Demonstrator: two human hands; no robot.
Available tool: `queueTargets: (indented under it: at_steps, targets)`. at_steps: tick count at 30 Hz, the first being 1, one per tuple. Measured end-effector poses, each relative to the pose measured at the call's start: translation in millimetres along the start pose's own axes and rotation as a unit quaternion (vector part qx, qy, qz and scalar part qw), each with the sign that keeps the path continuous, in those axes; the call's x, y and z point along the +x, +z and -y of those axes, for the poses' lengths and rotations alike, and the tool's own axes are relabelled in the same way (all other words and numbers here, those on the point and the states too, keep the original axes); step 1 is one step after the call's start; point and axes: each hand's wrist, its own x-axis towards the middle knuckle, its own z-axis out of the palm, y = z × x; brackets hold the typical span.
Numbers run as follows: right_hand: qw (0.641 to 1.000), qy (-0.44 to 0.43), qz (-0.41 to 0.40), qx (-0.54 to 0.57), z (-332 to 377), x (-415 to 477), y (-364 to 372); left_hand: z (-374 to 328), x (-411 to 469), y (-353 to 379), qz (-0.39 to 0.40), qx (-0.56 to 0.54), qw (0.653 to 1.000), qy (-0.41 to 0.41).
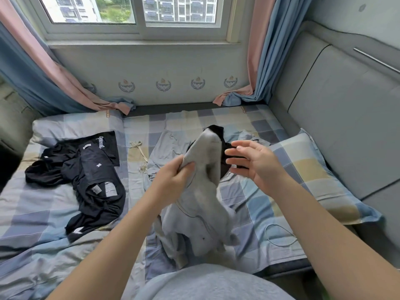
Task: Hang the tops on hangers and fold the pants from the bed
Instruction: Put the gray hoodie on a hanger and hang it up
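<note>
My left hand [175, 178] grips a light grey garment [203, 204] near its top and holds it up above the bed [43, 202]; the rest hangs down bunched toward me. To its right, my right hand [251, 163] hovers with fingers spread and touches nothing. A black piece of clothing [225, 154] lies behind the grey garment, mostly hidden. A heap of black clothes [93, 178] with white labels lies on the left of the bed. A pale blue garment [166, 148] with cream drawstrings is spread flat at the middle.
A checked pillow [311, 176] lies at the right by the grey padded headboard [346, 118]. Another pillow [71, 124] lies at the far left. Pink and blue curtains [43, 79] hang at both sides of the window and pool on the mattress. A thin white cord [281, 234] loops near the front right.
</note>
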Motion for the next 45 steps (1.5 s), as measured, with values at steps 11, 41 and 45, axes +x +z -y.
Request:
queueTargets:
  at_steps: [11, 41, 45]
  targets:
    - [0.969, -0.037, 0.162, -0.185, -64, -26, 42, -56, 5, -19, -0.011, -0.159, 0.987, 0.035]
    - [0.996, 0.009, 0.014, -0.083, -32, -5, -26, 20, 17, -27, -0.115, -0.135, 0.964, -0.195]
    - [0.998, 0.022, -0.036, -0.035, -22, -4, -12, 14, 5, -9, -0.241, 0.009, 0.967, -0.084]
